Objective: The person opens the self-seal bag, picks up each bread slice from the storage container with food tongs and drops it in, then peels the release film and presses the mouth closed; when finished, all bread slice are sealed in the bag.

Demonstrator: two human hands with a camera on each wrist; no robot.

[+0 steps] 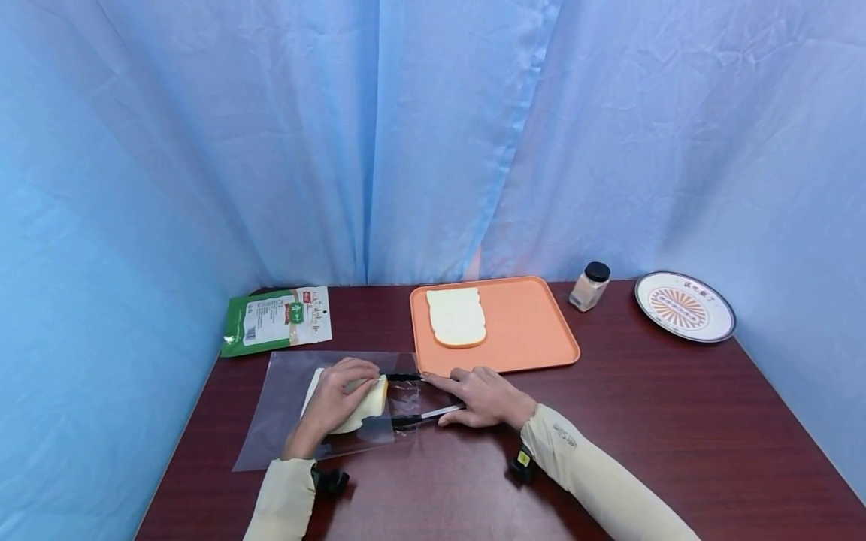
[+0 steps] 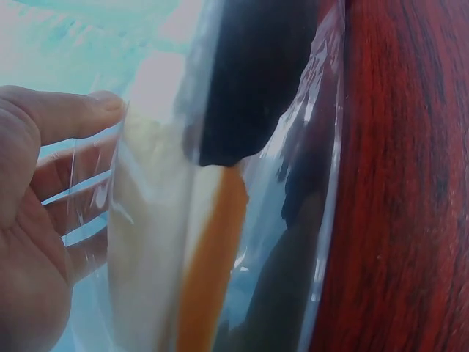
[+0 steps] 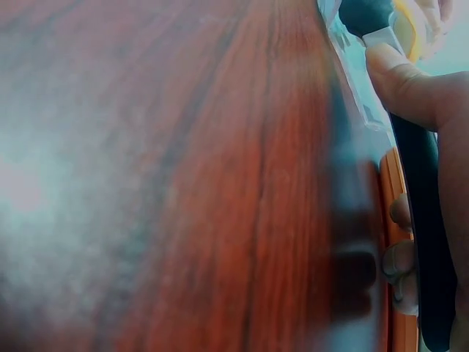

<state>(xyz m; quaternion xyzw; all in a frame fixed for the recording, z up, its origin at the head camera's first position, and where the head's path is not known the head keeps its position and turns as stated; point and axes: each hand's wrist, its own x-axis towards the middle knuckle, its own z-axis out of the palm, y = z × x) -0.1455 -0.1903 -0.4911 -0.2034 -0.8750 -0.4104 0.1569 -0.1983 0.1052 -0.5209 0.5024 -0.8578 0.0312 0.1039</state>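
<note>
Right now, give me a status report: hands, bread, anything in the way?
Left hand: pinching clear plastic bag, bread slice inside. Right hand: gripping black-tipped tongs, ends in bag. Orange tray close beyond right hand; might crowd it.

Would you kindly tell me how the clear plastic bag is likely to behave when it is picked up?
The plastic bag is probably floppy, as its thin film wrinkles near the tongs. It may feel slippery, given its smooth, shiny surface. Once lifted, it would likely sag under the bread slice visible inside.
</note>
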